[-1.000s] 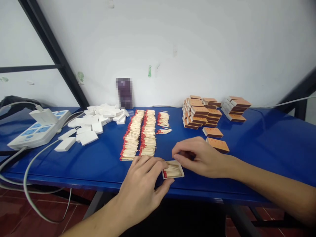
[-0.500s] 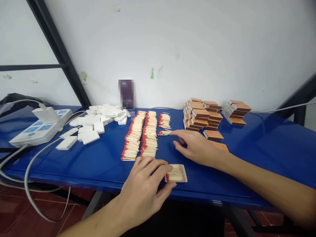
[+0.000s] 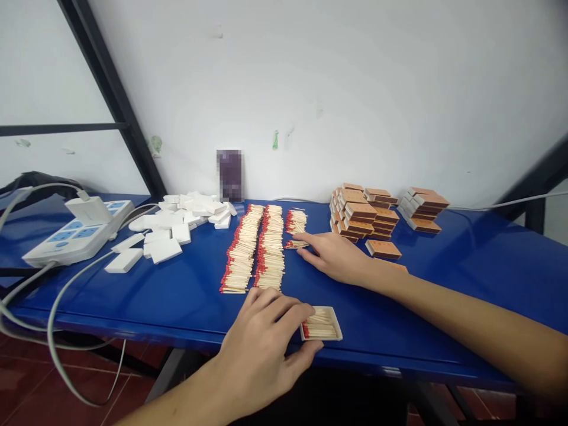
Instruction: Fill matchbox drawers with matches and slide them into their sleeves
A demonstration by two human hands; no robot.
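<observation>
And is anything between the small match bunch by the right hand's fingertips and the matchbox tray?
Nothing visible but the hands: right hand at the small match bunch, left hand over the left end of the tray.

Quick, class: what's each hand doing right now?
Left hand: closed, holding the tray by its edges.
Right hand: open, thumb and forefinger apart at the small group of matches.

The table point(image 3: 465, 260) looks smooth and glossy, the matches point(image 3: 242, 251) bare wood with matt heads, the tray point(image 3: 338, 326) and boxes point(image 3: 361, 211) matt card, the power strip point(image 3: 66, 242) smooth plastic, the frame point(image 3: 104, 77) dark metal.
</observation>
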